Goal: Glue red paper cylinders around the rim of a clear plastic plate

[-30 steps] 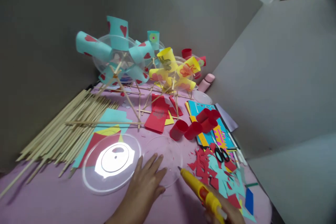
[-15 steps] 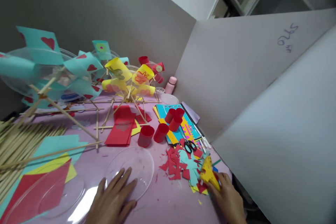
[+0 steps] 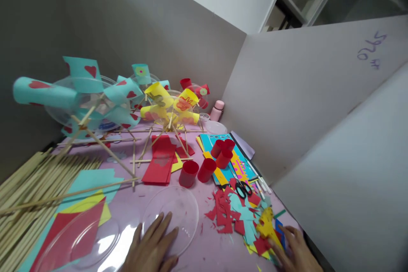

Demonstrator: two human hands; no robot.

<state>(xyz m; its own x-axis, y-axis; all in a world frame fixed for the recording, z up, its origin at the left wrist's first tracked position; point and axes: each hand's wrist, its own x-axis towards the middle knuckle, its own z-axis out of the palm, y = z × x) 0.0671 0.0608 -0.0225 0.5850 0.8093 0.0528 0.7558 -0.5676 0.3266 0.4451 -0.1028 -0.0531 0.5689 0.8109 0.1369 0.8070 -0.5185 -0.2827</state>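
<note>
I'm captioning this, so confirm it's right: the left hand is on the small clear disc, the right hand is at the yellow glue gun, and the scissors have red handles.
One error: the scissors have black handles, not red, as the head view shows. The left hand is on the small clear disc, the right hand at the yellow glue gun.

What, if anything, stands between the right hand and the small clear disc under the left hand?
Two things: the yellow glue gun, at the fingers of the right hand, then the loose paper scraps. The scraps lie low, so they would probably hinder little on the way to the clear disc.
</note>
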